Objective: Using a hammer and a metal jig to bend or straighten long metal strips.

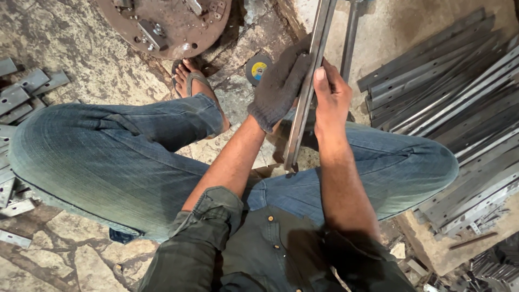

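two hands [303, 92] flank metal bar [303, 116]

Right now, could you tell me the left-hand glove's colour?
Dark grey knit glove, head view.

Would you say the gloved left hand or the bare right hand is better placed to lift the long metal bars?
Probably the right hand: its fingers wrap the bars at their right edge in a grip. The gloved left hand only lies flat against their left side, so it seems better suited to steadying.
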